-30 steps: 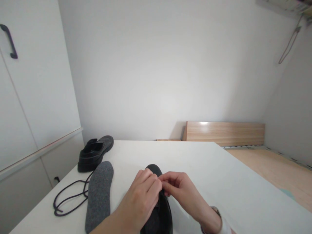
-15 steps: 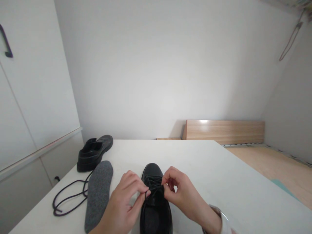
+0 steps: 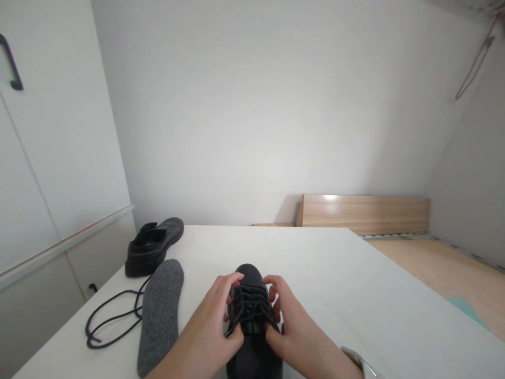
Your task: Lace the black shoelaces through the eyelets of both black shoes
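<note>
A black lace-up shoe (image 3: pixel 252 353) stands on the white table, toe pointing away from me. Black shoelaces (image 3: pixel 251 301) cross over its tongue. My left hand (image 3: pixel 216 322) grips the shoe's left side, thumb on the upper by the opening and fingers along the outside. On the right side, my right hand (image 3: pixel 290 320) grips it the same way, thumb by the eyelets. Some fingers are hidden behind the shoe. To the left lies a grey felt insole (image 3: pixel 161 315), and beside it a loose black shoelace (image 3: pixel 98 342) in loops.
A second black shoe (image 3: pixel 148 255) stands at the table's far left edge, by a white cabinet (image 3: pixel 67 173). The white table (image 3: pixel 335 295) extends to the right. Beyond its right edge is a bed frame with a wooden headboard (image 3: pixel 365 213).
Both hands have gone from pinching at the laces to holding the shoe's two sides, thumbs near the opening. The laces over the tongue are now more visible.
</note>
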Motion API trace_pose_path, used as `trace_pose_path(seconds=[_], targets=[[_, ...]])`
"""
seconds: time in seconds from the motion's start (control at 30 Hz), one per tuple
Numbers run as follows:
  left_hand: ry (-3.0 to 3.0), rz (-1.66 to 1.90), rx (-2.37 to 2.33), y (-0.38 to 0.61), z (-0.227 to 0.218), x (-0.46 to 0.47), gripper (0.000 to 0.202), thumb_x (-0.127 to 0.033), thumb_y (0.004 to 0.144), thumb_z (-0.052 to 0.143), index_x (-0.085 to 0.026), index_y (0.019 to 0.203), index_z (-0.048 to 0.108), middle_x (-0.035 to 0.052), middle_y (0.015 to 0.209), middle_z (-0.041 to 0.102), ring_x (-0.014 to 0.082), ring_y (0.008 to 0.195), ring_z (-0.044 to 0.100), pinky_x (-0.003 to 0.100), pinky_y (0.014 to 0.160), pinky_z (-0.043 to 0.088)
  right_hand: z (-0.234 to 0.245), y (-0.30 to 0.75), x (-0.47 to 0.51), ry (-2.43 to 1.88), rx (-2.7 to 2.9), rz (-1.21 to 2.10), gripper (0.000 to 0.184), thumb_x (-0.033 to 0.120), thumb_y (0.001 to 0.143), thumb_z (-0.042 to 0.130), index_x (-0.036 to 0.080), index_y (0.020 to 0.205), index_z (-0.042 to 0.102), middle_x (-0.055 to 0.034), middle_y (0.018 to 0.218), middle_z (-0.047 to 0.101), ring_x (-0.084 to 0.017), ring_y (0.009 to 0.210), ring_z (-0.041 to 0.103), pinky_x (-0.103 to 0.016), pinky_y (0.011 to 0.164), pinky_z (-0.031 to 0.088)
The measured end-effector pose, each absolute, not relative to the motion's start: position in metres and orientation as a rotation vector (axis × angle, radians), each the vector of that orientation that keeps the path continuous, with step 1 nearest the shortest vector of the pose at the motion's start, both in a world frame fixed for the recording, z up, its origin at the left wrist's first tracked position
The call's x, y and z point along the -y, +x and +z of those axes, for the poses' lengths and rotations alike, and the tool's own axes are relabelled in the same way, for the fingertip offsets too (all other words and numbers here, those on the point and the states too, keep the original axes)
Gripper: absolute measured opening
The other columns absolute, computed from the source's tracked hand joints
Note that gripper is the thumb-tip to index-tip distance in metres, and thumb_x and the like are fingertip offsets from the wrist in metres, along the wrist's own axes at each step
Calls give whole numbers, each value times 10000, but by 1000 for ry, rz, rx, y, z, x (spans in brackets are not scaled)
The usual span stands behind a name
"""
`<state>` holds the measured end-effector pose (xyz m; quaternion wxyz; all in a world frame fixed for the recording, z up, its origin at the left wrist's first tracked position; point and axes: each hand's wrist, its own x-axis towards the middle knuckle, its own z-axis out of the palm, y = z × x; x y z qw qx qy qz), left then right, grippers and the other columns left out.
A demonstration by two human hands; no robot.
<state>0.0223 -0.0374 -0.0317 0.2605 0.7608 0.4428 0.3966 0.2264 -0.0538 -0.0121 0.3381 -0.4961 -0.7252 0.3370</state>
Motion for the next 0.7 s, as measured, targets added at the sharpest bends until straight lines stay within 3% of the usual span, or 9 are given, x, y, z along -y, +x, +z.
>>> trace_pose_path(seconds=[0.17,0.27,0.33,0.4,0.53,0.6,0.67,0.7], targets=[[1968,1020,-1193,13,-33,43,588,-30,634,471,-250,1171,564,75,1176,639,205,993,659,258,678,581,-28,234,51,-1335,1786,993,463,62,714,460,224,1147,476,-43,1034,536,-186,860,588,-223,482,453],[1985,1037,-1193,15,-31,46,487,-101,745,516,-250,1207,545,84,1180,654,210,1004,670,286,736,589,-30,236,48,-1344,1782,848,349,102,746,475,206,1065,570,-46,1012,616,-185,849,607,-281,641,521],[2044,1009,-1198,11,-26,42,418,-222,844,556,-261,1258,521,92,1201,660,221,999,677,331,797,592,-29,241,43,-1356,1790,718,276,131,760,480,191,980,636,-48,955,682,-191,827,627,-334,764,521],[2159,1013,-1260,-3,-16,31,411,-357,904,562,-268,1300,498,102,1232,658,246,1039,667,395,885,571,-27,253,37,-1371,1782,662,261,183,777,474,183,937,680,-63,917,727,-218,834,656,-365,794,519],[2530,1073,-1651,-69,2,-13,494,-401,927,485,-172,1364,476,175,1405,544,334,1324,481,535,1135,349,-24,300,20,-1427,1725,612,331,326,796,502,180,986,730,-85,974,772,-263,874,704,-390,827,536],[2599,811,-1927,-111,5,-36,536,-342,881,464,-107,1362,496,218,1411,526,385,1343,446,556,1122,341,-23,332,11,-1516,1701,509,386,376,796,511,191,1045,741,-80,1011,780,-269,874,719,-383,825,544],[2550,709,-1994,-146,3,-53,509,-370,817,513,-89,1231,606,251,1286,614,458,1224,531,617,1017,409,-22,366,1,-1607,1670,413,423,420,781,517,202,1057,752,-71,982,791,-280,852,731,-382,802,551],[2546,657,-1969,-159,1,-59,468,-407,819,521,-117,1162,652,217,1204,668,434,1152,588,579,987,449,-21,382,-4,-1633,1647,388,439,438,770,518,195,1044,760,-78,962,794,-294,845,734,-395,795,554]])
